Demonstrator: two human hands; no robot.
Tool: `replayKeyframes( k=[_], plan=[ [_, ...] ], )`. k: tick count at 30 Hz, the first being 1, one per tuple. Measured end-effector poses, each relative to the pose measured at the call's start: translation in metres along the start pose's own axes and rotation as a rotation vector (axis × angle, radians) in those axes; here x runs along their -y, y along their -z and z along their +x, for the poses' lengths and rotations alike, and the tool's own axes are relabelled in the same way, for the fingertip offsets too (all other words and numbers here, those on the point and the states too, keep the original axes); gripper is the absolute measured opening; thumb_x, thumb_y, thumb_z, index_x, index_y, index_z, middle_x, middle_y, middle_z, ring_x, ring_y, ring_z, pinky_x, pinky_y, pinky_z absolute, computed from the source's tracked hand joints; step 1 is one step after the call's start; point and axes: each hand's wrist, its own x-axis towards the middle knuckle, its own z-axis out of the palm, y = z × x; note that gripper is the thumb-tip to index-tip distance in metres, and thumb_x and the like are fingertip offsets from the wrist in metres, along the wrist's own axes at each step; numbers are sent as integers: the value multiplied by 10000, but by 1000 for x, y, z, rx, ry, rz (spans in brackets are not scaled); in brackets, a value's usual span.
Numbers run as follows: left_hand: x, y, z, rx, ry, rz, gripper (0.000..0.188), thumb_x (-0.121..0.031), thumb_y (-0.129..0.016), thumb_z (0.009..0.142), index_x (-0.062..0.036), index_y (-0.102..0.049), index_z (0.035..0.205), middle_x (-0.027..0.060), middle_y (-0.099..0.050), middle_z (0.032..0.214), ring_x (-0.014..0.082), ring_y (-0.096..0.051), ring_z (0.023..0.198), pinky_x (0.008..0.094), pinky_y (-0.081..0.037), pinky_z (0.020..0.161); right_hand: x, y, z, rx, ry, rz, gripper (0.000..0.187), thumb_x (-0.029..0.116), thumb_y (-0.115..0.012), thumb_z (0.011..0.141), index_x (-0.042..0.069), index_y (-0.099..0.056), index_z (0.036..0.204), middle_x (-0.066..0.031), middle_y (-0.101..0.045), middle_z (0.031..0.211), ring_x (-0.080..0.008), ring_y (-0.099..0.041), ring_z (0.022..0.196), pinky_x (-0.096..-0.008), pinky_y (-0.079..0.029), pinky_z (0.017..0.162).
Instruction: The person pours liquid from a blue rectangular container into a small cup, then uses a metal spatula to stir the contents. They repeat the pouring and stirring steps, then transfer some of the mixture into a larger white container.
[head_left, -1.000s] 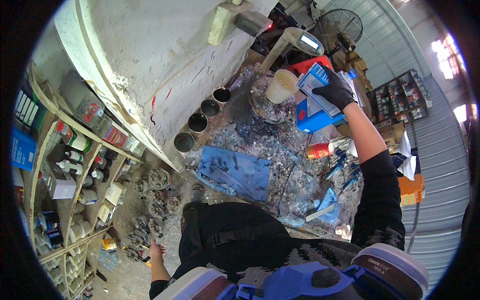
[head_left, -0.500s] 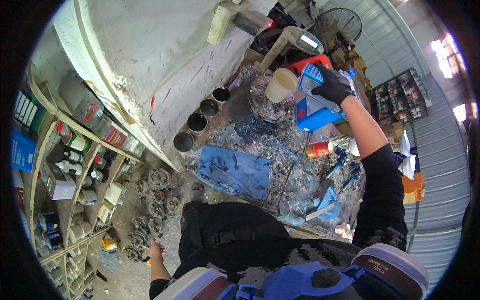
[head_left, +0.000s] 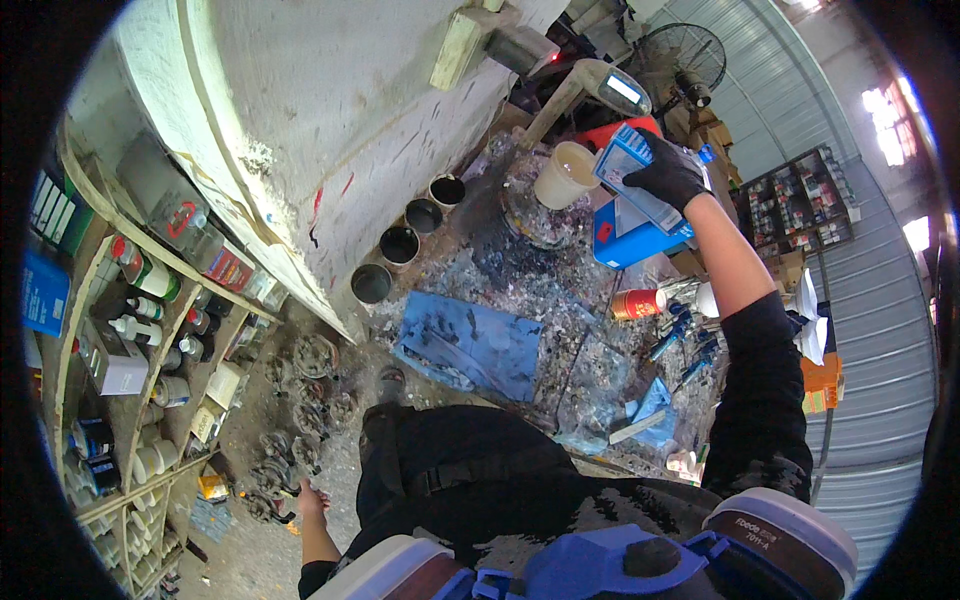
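Observation:
My right hand, in a black glove, grips a rectangular blue-and-white can and holds it tilted, one end near the rim of a whitish plastic cup. The cup stands on a paint-crusted round platform next to a scale display. Whether liquid runs from the can I cannot make out. Directly below the can is a blue box. My bare left hand hangs low at the left, away from the table, fingers loosely apart and nothing visible in it.
Several dark-filled pots line the wall. A stained blue sheet lies on the messy table, with a red-and-gold cup and blue-handled tools to its right. Shelves of bottles stand at left; a fan is behind.
The view has shifted slightly. My right hand still grips the tilted can beside the cup; my left hand stays low, with hardly any movement.

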Motion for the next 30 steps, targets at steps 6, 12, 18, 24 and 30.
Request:
replayKeyframes(
  k=[6,12,18,24,30],
  plan=[
    [-11,11,10,86,113,-22,538,-547,-585,1009,-105,-476,722,18,-438,584,174,-420,473,325,-305,460,-33,-23,-6,-53,-72,308,1124,466,-949,687,24,-443,1588,-232,-588,1516,-368,-584,1385,-449,-467,1158],
    [-63,-14,-15,19,-299,-73,383,-451,-570,1055,-125,-581,855,-48,-467,709,86,-431,602,293,-337,546,-28,-63,-51,-390,8,925,827,262,-957,750,4,-554,1424,-177,-720,1250,-305,-704,1168,-433,-566,1019],
    [-155,-63,-74,266,-824,118,362,-357,-523,1122,-101,-566,869,-51,-466,734,77,-421,654,286,-345,592,-14,-78,-83,-317,-103,1037,844,249,-958,763,-2,-514,1436,-172,-721,1275,-280,-725,1128,-417,-587,991],
    [-172,-79,-85,229,-809,366,418,-390,-521,1115,-76,-542,839,-13,-492,723,102,-453,656,312,-377,601,-26,-47,-72,-368,-35,481,1077,432,-945,724,135,-411,1610,-215,-664,1401,-374,-668,1257,-457,-538,1065],
    [-122,-62,-51,160,-611,368,449,-430,-530,1096,-42,-615,886,28,-554,751,142,-511,692,340,-424,649,-21,-18,-48,-91,23,315,1058,407,-916,723,219,-411,1633,-220,-660,1414,-385,-640,1302,-469,-515,1098]
  ],
)
